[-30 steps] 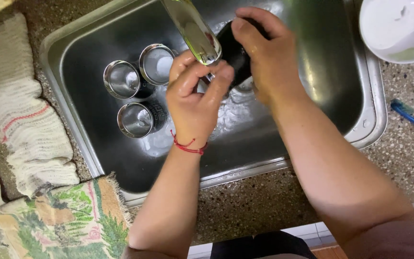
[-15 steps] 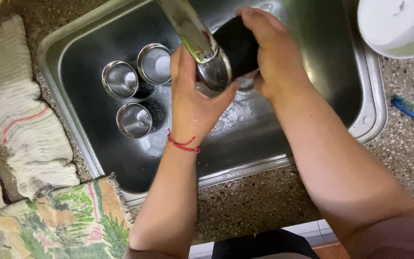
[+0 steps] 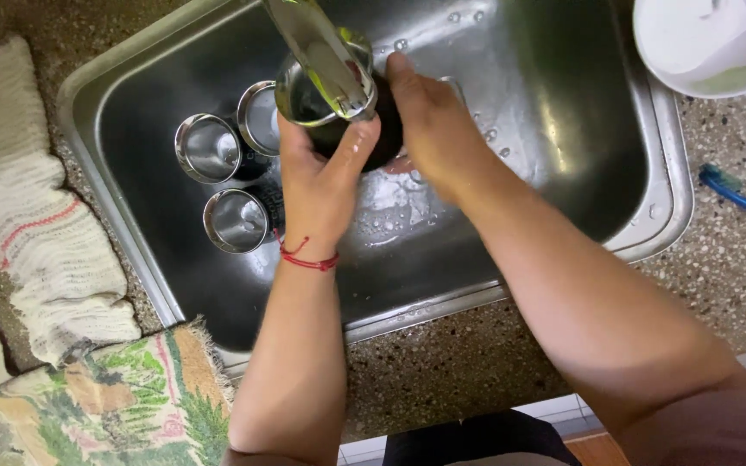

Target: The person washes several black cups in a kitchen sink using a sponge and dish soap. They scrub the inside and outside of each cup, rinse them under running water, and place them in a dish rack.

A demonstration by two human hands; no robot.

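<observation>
Both hands hold one dark steel-lined cup (image 3: pixel 304 99) under the metal tap spout (image 3: pixel 321 52) over the steel sink (image 3: pixel 546 173). My left hand (image 3: pixel 325 181), with a red thread on its wrist, grips the cup from below. My right hand (image 3: pixel 429 129) wraps the cup's dark outer side from the right. The cup's mouth faces up toward the spout. Three more steel cups stand upright at the sink's left: one (image 3: pixel 207 148), one (image 3: pixel 259 116) and one (image 3: pixel 235 221).
A white and pink towel (image 3: pixel 36 224) and a green patterned cloth (image 3: pixel 105 397) lie left of the sink on the speckled counter. A white bowl (image 3: pixel 701 43) sits at the top right. A blue toothbrush (image 3: pixel 736 194) lies at the right edge.
Both hands have lifted the dark cup from low in the sink up to the tap spout, and its mouth now faces upward.
</observation>
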